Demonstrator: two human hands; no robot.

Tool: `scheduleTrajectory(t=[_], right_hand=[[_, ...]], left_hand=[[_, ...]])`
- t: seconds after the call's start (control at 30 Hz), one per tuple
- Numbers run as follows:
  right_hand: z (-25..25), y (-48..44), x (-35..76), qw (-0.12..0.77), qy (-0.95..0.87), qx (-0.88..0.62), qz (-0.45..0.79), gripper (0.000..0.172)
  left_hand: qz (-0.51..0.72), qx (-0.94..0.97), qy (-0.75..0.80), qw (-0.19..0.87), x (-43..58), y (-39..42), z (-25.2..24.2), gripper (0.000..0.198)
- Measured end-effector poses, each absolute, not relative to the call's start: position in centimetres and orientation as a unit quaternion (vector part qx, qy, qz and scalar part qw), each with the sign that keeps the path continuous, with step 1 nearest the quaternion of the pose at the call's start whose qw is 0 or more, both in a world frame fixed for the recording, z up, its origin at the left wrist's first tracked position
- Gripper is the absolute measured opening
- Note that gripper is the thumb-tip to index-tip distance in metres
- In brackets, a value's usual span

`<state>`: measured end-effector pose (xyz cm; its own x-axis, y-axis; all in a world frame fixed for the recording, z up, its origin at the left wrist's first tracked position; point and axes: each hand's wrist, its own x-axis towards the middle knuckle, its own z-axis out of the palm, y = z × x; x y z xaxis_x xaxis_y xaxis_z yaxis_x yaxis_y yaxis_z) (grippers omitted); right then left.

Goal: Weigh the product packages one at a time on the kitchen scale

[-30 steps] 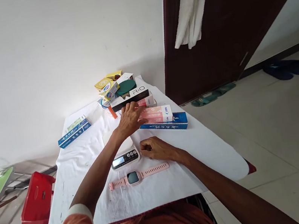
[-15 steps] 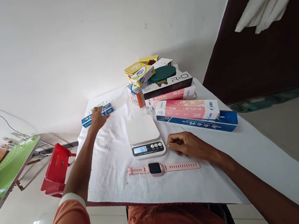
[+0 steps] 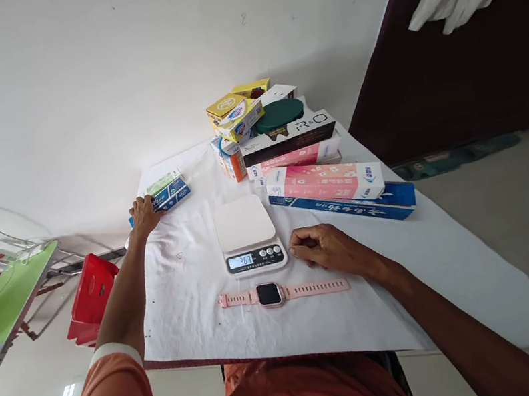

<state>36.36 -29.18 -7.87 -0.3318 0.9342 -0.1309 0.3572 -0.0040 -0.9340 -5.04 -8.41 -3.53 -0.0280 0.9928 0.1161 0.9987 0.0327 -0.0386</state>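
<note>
Here, your left hand (image 3: 144,215): at ten o'clock from the scale, with twelve pointing straight away from you; its fingers bend over the left end of a blue box, but I cannot tell whether they grip it or simply rest there.
Blue box (image 3: 173,195): lying on the white cloth (image 3: 186,333) at ten o'clock, partly hidden by that hand; a pale green box (image 3: 162,182) sits just beyond it.
Your right hand (image 3: 321,247): between three and four o'clock, loosely curled, thumb near the fingers, nothing showing in it, just beside the scale.
Scale (image 3: 244,223): your dial's centre, its display (image 3: 242,261) apparently reading 363.
Watch (image 3: 269,294): at six o'clock, its pink strap stretched out sideways.
Pink box (image 3: 325,181): at two o'clock, overlapping a dark blue carton (image 3: 342,207).
Pile: at one o'clock, a black-and-white box (image 3: 288,141) in front, yellow boxes (image 3: 240,121) behind.
Red chair (image 3: 91,294): at nine o'clock, beyond the table's edge.
</note>
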Motion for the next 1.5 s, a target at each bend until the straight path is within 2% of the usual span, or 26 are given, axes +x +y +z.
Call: scheduleTrajectory(t=[0.2, 0.37, 0.5, 0.67, 1.03, 1.13, 1.23, 1.4, 1.5], right_hand=[[-7.8, -29.3, 36.5, 0.304, -0.656, -0.492, 0.484, 0.021], [-7.8, -29.2, 36.5, 0.307, -0.655, -0.492, 0.485, 0.020], [-7.9, -29.2, 36.6, 0.309, -0.645, -0.490, 0.498, 0.019], [-8.1, -29.2, 36.8, 0.308, -0.643, -0.486, 0.505, 0.019], [-7.6, -29.2, 36.7, 0.312, -0.655, -0.486, 0.487, 0.016], [-7.9, -29.1, 36.7, 0.314, -0.652, -0.486, 0.490, 0.016], [-8.0, -29.0, 36.7, 0.317, -0.645, -0.481, 0.502, 0.018], [-7.9, -29.1, 36.6, 0.317, -0.641, -0.481, 0.507, 0.019], [-7.9, -29.1, 36.6, 0.317, -0.643, -0.478, 0.507, 0.019]], left_hand=[[-0.117, -0.710, -0.695, -0.003, -5.9, -12.9, -2.3, 0.051], [-0.180, -0.779, -0.600, -0.019, -3.8, -17.1, 1.0, 0.054], [-0.162, -0.857, -0.486, -0.054, 0.9, -19.3, 2.3, 0.049], [-0.115, -0.901, -0.402, -0.111, 6.2, -20.0, 1.1, 0.043], [-0.062, -0.903, -0.415, -0.088, 8.2, -19.7, -0.1, 0.045], [-0.059, -0.900, -0.423, -0.086, 8.0, -20.5, 0.6, 0.060], [-0.100, -0.899, -0.415, -0.099, 7.5, -21.7, 2.3, 0.072], [-0.241, -0.877, -0.407, -0.082, 6.3, -23.3, 5.8, 0.061], [-0.270, -0.863, -0.423, -0.061, 6.0, -23.6, 6.9, 0.062]])
